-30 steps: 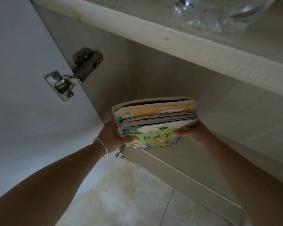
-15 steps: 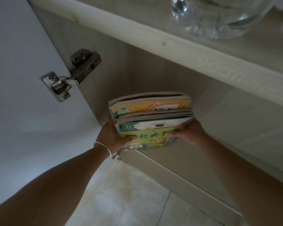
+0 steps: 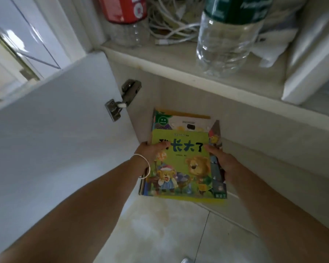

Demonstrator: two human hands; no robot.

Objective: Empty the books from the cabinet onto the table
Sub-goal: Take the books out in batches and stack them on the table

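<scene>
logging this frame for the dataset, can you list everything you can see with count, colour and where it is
books: one stack, count unclear, green bear cover on top, held in front of the open cabinet
cabinet door: one, white, swung open at left
hinge: one, metal, between door and cabinet wall
shelf: one, pale, above the books
bottles: two, clear plastic, on the shelf; red label at left, green label at right
cables: a tangle, white, on the shelf between the bottles
floor: pale tiles, below
bracelet: one, silver, left wrist
left hand: grips the stack's left edge
right hand: grips its right edge
</scene>
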